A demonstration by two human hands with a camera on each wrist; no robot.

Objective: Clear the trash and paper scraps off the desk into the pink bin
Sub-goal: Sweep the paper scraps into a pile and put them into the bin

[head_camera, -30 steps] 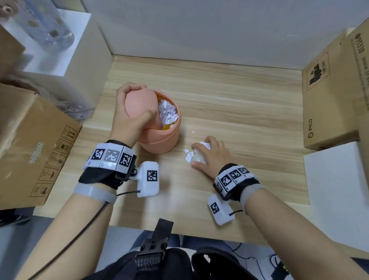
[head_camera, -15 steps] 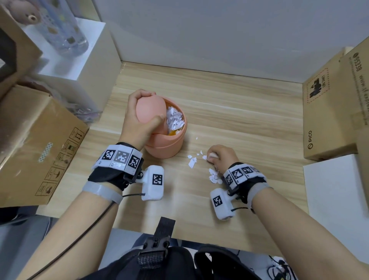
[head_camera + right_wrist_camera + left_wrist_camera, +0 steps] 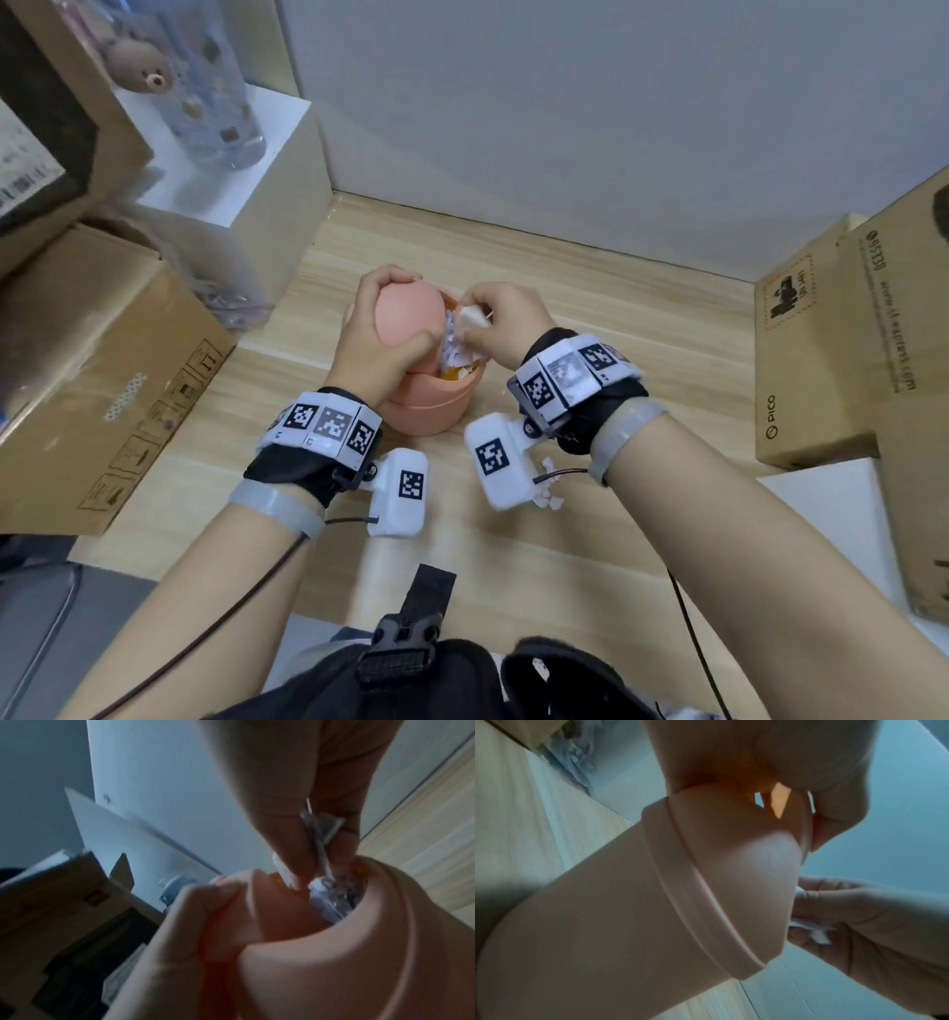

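Note:
The pink bin [image 3: 431,406] stands mid-desk, filled with white paper scraps [image 3: 454,349]. My left hand [image 3: 405,308] grips its tilted swing lid [image 3: 411,329], holding the mouth uncovered. Over that mouth my right hand [image 3: 475,321] pinches a small bundle of white scraps [image 3: 470,316]. The right wrist view shows the pinched scraps [image 3: 321,827] just above the bin's rim [image 3: 359,943]. In the left wrist view the bin wall [image 3: 603,923] fills the frame, with the right hand [image 3: 859,912] beyond it. A few loose scraps [image 3: 547,491] lie on the desk, partly hidden by the right wrist camera.
A large cardboard box [image 3: 102,370] borders the desk on the left, and a white box [image 3: 231,169] behind it carries a clear bottle [image 3: 215,103]. Cardboard boxes [image 3: 821,360] and a white box [image 3: 847,514] line the right side. The back wall is close.
My right hand gathered scraps from the desk, pinched them and rose left to the bin's mouth. The left hand kept its grip on the lid.

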